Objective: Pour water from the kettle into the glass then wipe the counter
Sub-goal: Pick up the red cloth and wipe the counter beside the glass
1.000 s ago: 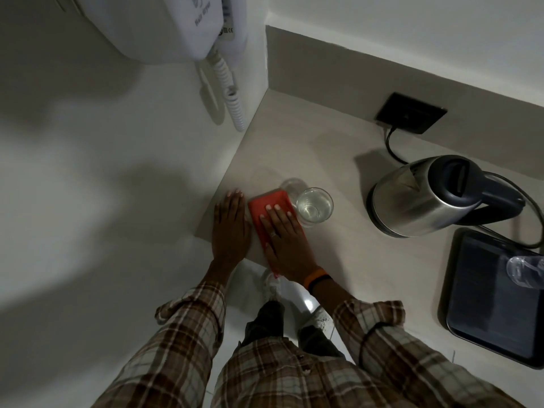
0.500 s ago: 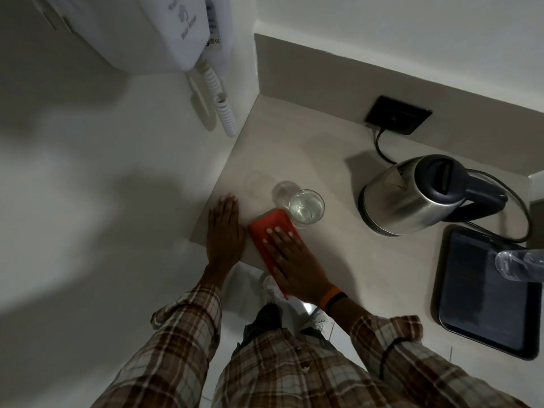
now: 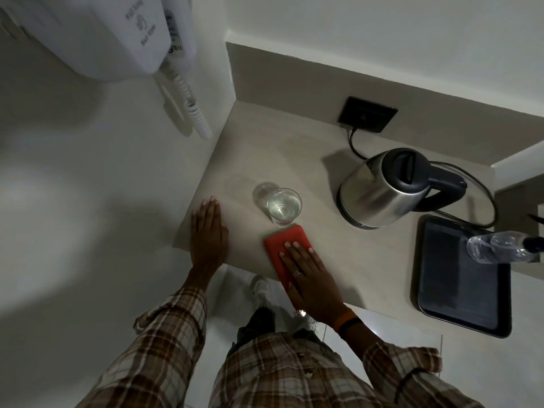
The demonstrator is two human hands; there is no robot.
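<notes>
A clear glass [image 3: 283, 205] with water in it stands on the beige counter [image 3: 294, 160]. A steel kettle [image 3: 379, 189] with a black lid and handle sits on its base to the right, its cord plugged in. A red cloth [image 3: 279, 245] lies flat on the counter just in front of the glass. My right hand [image 3: 309, 278] presses flat on the cloth, fingers spread over it. My left hand [image 3: 208, 231] lies flat on the counter's left front corner, holding nothing.
A black tray [image 3: 459, 304] sits at the counter's right front with a clear plastic bottle [image 3: 500, 248] lying over its far corner. A black wall socket [image 3: 367, 114] is behind the kettle. A white wall-mounted dryer [image 3: 117, 33] with a coiled cord hangs at the upper left.
My right hand has slid the red cloth to the right and toward the front edge, from beside the glass to in front of it. My left hand stays flat on the corner.
</notes>
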